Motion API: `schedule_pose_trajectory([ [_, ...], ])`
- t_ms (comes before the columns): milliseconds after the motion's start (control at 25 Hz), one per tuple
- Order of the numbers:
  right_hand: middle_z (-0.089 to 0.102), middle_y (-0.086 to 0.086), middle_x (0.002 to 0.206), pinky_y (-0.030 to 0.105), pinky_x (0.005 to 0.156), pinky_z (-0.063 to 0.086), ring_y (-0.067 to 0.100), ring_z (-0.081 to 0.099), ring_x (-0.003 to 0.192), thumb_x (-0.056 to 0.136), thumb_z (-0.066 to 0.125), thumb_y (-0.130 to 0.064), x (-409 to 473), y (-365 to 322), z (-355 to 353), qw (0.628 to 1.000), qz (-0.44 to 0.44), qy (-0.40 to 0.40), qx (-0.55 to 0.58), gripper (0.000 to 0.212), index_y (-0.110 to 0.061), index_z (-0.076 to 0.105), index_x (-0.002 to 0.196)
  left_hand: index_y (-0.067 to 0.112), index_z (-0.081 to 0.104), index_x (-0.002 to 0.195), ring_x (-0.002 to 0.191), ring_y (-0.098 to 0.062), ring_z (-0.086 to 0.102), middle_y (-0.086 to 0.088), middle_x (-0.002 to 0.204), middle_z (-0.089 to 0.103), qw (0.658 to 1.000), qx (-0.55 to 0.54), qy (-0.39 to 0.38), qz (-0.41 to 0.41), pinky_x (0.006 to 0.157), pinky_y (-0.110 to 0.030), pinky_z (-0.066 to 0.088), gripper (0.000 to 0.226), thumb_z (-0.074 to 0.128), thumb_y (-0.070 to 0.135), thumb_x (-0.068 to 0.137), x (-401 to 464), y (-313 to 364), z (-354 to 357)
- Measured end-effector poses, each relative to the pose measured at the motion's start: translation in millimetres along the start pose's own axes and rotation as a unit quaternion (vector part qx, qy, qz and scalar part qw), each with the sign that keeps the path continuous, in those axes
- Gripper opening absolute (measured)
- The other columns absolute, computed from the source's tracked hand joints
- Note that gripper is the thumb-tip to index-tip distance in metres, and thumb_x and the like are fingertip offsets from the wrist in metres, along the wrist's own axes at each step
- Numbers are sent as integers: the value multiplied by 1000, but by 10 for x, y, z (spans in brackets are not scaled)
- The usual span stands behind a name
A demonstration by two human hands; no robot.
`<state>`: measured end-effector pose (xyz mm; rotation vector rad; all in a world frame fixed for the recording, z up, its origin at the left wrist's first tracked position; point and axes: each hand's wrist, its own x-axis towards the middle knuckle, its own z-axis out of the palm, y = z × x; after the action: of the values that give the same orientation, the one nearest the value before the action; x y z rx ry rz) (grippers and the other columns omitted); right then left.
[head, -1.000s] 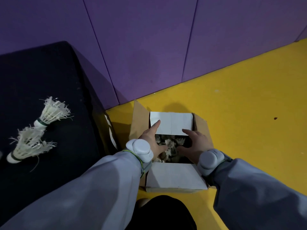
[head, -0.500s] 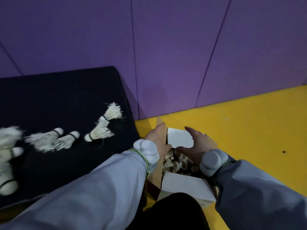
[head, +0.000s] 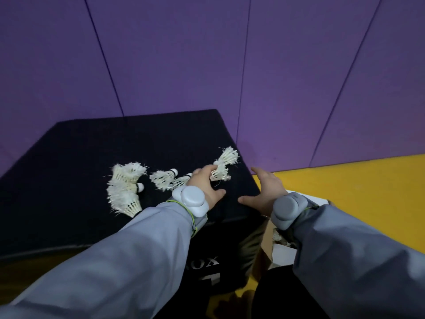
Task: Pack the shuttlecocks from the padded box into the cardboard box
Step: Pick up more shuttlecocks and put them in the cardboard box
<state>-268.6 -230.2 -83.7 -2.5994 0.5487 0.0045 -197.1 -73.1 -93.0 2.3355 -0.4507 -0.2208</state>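
At the frame's centre the left hand (head: 203,186) reached across the black padded box (head: 92,146), its fingertips (head: 212,168) touching a frayed white feather shuttlecock (head: 224,164) near the box's right edge; whether that grip had closed on it could not be told. More worn shuttlecocks (head: 126,187) lay scattered left of it. The right hand (head: 266,192) hovered spread and empty over the box's corner. White letters reading "OX" showed upside down on the box's front. The brown cardboard box (head: 268,245) sat lower right, on the yellow floor (head: 368,192).
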Motion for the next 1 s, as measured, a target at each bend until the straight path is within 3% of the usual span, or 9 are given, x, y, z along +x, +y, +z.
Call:
schedule_pose_trajectory([
  [80,41,8,146,40,117,26,29,35,137,69,76,-44,8,-153,64,1000,3,0,13,97,-26,23,148,29,45,135,111,-22,59,-2,135,50,998,17,53,-8,98,-31,47,66,73,31,75,-4,-148,-163],
  [200,27,9,153,38,116,25,32,26,140,68,78,-40,83,-330,177,1000,6,2,20,100,-32,20,148,36,42,136,129,-25,40,3,141,43,986,110,117,-45,104,-34,35,75,74,46,70,72,-385,-365],
  [320,11,6,160,40,115,24,34,17,144,66,80,-40,265,-436,216,1000,13,-7,0,104,-40,16,148,48,37,137,138,-27,23,9,155,21,977,172,90,-84,109,-40,25,83,74,57,63,199,-551,-475],
  [520,12,6,159,45,115,27,35,19,141,59,84,-40,752,-588,262,999,31,17,-36,106,-47,22,144,53,43,130,142,-27,14,11,158,10,976,183,23,-113,110,-43,23,81,73,66,56,511,-802,-490],
  [640,13,6,157,45,116,26,33,20,142,57,84,-41,1050,-640,324,997,48,-19,-54,103,-51,25,141,52,52,122,138,-26,19,12,154,18,977,175,12,-121,107,-42,26,71,74,63,56,694,-940,-513],
  [720,24,6,151,40,117,25,30,26,138,56,84,-41,1131,-666,353,998,49,-20,-40,92,-48,39,136,49,58,117,134,-24,25,12,147,29,983,148,26,-107,105,-37,31,56,74,53,63,783,-1007,-522],
  [880,43,5,131,39,109,39,26,42,126,42,82,-43,1172,-715,451,999,38,10,19,75,-36,61,114,38,69,107,122,-22,41,8,129,46,989,108,59,-76,99,-29,40,28,64,42,79,905,-1078,-506],
  [1000,57,3,122,35,103,44,24,52,119,53,84,-35,1158,-727,480,999,2,12,30,59,-26,64,108,26,72,104,115,-24,54,1,130,50,989,113,62,-76,94,-29,43,24,59,36,86,932,-1046,-484],
])
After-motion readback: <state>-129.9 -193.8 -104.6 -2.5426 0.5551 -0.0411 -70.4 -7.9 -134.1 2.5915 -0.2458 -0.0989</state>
